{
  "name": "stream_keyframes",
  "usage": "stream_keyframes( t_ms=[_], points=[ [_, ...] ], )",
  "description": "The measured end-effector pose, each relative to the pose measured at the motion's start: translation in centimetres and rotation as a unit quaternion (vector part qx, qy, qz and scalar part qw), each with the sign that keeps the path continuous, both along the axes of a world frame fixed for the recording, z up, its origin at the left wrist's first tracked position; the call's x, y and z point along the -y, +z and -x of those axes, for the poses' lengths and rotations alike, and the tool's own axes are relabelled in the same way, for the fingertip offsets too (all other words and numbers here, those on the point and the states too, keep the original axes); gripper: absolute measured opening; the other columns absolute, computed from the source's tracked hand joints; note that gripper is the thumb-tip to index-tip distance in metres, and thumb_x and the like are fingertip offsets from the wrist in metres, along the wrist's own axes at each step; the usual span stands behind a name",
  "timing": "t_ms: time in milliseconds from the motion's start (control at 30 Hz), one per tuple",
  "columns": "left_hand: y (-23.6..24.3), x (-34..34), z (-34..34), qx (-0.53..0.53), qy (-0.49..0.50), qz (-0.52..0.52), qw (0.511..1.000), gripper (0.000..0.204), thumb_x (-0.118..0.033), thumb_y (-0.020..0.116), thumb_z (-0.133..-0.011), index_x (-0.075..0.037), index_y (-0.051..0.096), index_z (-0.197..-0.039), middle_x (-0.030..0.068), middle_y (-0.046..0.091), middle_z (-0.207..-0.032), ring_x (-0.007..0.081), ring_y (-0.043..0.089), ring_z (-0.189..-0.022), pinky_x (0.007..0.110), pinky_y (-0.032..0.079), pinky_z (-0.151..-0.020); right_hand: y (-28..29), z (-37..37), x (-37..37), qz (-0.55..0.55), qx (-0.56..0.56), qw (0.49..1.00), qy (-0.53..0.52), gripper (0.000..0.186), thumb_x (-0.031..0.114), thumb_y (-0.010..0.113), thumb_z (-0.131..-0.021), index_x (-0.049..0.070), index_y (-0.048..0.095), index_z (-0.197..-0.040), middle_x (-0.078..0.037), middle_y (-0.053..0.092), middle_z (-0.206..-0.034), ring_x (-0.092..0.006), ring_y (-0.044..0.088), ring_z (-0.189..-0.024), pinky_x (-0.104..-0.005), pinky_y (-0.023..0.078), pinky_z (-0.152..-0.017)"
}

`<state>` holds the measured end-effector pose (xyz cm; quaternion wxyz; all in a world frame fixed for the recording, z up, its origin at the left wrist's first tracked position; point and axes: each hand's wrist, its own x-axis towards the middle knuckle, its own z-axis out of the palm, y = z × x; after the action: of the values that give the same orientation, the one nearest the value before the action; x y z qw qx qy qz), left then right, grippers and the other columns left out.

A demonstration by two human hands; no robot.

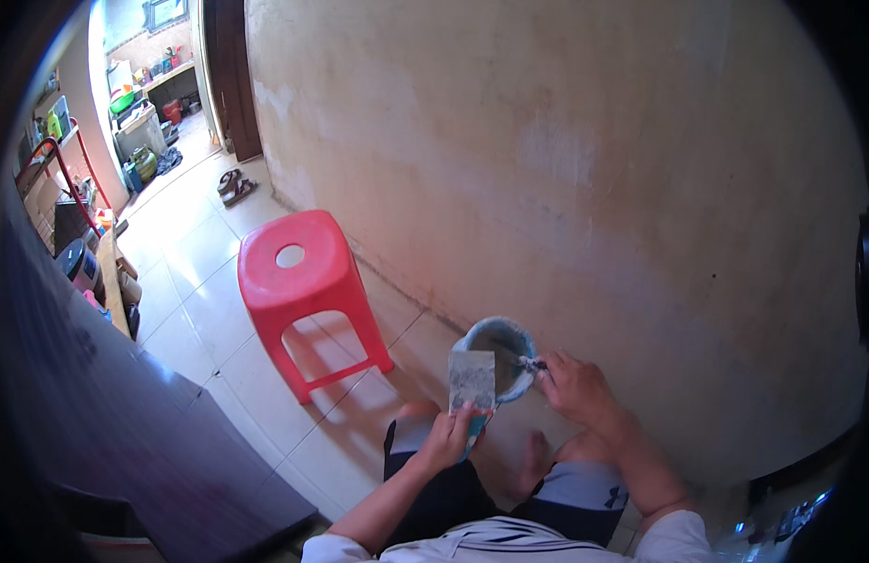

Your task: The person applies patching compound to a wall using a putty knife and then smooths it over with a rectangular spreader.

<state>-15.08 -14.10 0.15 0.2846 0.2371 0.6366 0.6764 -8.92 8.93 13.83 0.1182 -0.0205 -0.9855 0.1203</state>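
My left hand (444, 439) is closed on a plastering trowel (472, 373) with a flat, rectangular, grey-smeared blade and a bit of teal near the grip. The blade points away from me and overlaps the left side of a light blue bucket (522, 334). Greyish paste (510, 355) shows inside the bucket, and its rim is smeared with it. At the bucket's right rim, my right hand (577, 387) grips a small tool with a dark handle (534, 365). The end of that tool reaches over the paste; its exact kind is unclear.
Left of the bucket stands a red plastic stool (294, 258) on the tiled floor (204, 324). A patchy beige wall (566, 188) rises just beyond the bucket. Sandals (234, 187) lie near the doorway. A dark, glossy surface (143, 441) fills the lower left.
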Motion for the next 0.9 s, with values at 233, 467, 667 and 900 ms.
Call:
stream_keyframes(
  t_ms=[233, 467, 667, 900],
  points=[
    [3.0, -1.0, -0.5, 0.042, 0.021, -0.018, 0.999, 0.054, -0.041, 0.031, -0.107, 0.001, 0.066, -0.108, 0.0052, 0.06, -0.069, 0.013, 0.056, -0.056, 0.027, 0.046, -0.055, 1.1, -0.9, -1.7, 0.129, 0.012, 0.992, 0.009, 0.024, 0.019, 0.06, -0.09, 0.0, 0.058, -0.105, -0.021, 0.065, -0.094, -0.0385, 0.065, -0.083, -0.0468, 0.052, -0.072],
    [0.2, -0.8, -1.2, 0.097, 0.013, -0.045, 0.994, 0.061, -0.051, 0.032, -0.103, 0.002, 0.061, -0.112, 0.0087, 0.059, -0.068, 0.0134, 0.052, -0.051, 0.027, 0.04, -0.048, -1.3, -2.6, -1.8, 0.226, -0.05, 0.973, -0.007, 0.021, 0.016, 0.061, -0.091, 0.001, 0.057, -0.105, -0.02, 0.065, -0.085, -0.0369, 0.065, -0.073, -0.0435, 0.05, -0.065],
    [2.4, -1.1, -0.1, 0.157, 0.041, 0.045, 0.986, 0.066, -0.056, 0.029, -0.102, 0.003, 0.059, -0.11, 0.0099, 0.057, -0.066, 0.016, 0.052, -0.047, 0.028, 0.039, -0.044, -2.6, -0.7, -4.0, 0.231, -0.004, 0.97, 0.068, 0.021, 0.016, 0.058, -0.09, -0.001, 0.056, -0.101, -0.024, 0.066, -0.091, -0.0435, 0.064, -0.081, -0.0497, 0.051, -0.072],
    [6.5, -5.6, 4.2, 0.054, 0.049, 0.038, 0.997, 0.061, -0.051, 0.026, -0.102, 0.001, 0.058, -0.108, 0.0092, 0.057, -0.063, 0.0145, 0.05, -0.042, 0.026, 0.038, -0.042, -1.0, 4.0, -7.2, 0.231, -0.037, 0.97, 0.061, 0.025, 0.02, 0.063, -0.091, 0.001, 0.063, -0.106, -0.008, 0.053, -0.064, -0.0143, 0.048, -0.056, -0.0328, 0.039, -0.054]
  ],
)
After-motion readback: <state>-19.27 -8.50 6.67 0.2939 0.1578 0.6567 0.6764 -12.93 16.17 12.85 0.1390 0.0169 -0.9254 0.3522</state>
